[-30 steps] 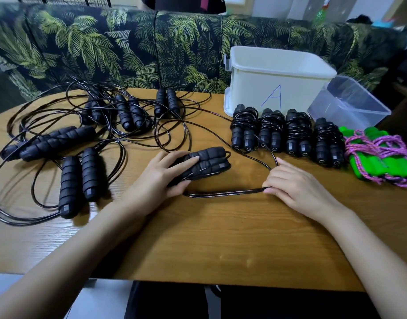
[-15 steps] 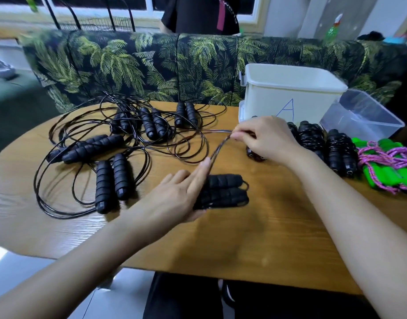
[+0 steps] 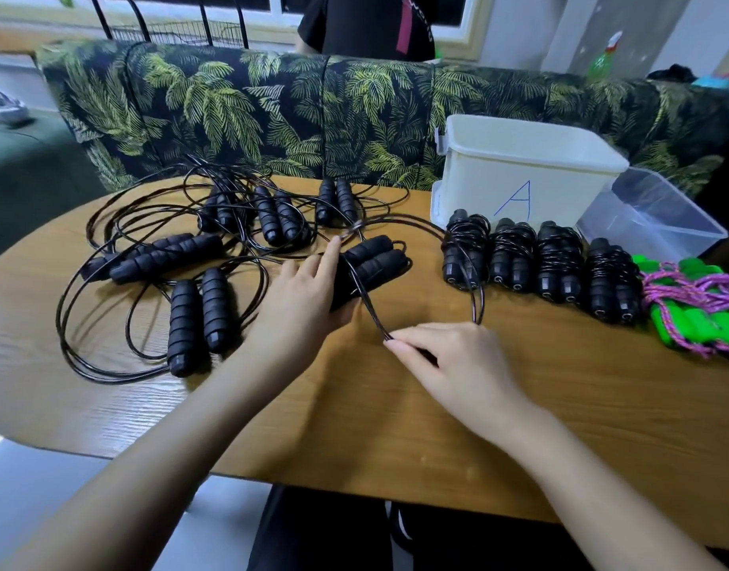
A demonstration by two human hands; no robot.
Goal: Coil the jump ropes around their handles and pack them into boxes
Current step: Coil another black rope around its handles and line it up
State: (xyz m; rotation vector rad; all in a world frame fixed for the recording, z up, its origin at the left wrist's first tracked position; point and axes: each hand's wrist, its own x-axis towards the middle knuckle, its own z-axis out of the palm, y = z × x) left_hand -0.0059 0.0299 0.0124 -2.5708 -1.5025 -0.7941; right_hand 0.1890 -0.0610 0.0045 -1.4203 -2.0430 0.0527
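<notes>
On the table [image 3: 354, 414], loose ropes [image 3: 181, 257] lie tangled at left, the left hand [image 3: 301, 298] grips two handles [image 3: 373, 261] mid-table, the right hand [image 3: 457, 360] pinches their cord [image 3: 369, 309], and four coiled ropes [image 3: 540, 261] sit before the box [image 3: 519, 175]

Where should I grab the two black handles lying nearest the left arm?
Grip both handles together round their ribbed middles, coming down from above. They lie flat on the table, side by side, so one hand could probably close round the pair. Loose cord loops round them, so expect it to drag along.
</notes>
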